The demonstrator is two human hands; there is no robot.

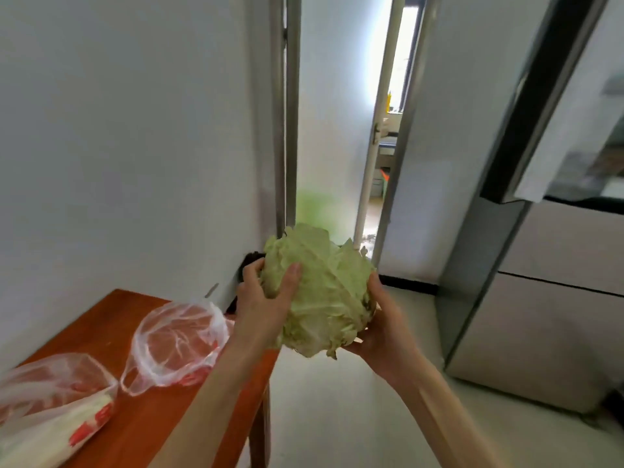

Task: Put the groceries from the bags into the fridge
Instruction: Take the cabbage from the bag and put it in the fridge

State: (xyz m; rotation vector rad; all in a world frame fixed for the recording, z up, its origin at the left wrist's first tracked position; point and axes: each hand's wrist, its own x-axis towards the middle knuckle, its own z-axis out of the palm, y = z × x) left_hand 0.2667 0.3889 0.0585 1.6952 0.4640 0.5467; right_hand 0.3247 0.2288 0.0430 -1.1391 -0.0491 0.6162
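The big green cabbage (320, 292) is up in the air between the bench (141, 417) on the left and the fridge (540, 298) on the right, with 2 hands, left (266, 298) and right (378, 332), wrapped around its sides because it looks too big and round for 1, and 2 plastic bags (175, 346) lie on the bench.

A pale green cabbage (320, 292) is held up in mid-air, loose outer leaves ragged at the bottom. Two clear plastic bags (175, 342) are left lying on the wooden table, the nearer one (50, 410) red-printed with something pale inside. The fridge (553, 265) is seen at right, upper door ajar.
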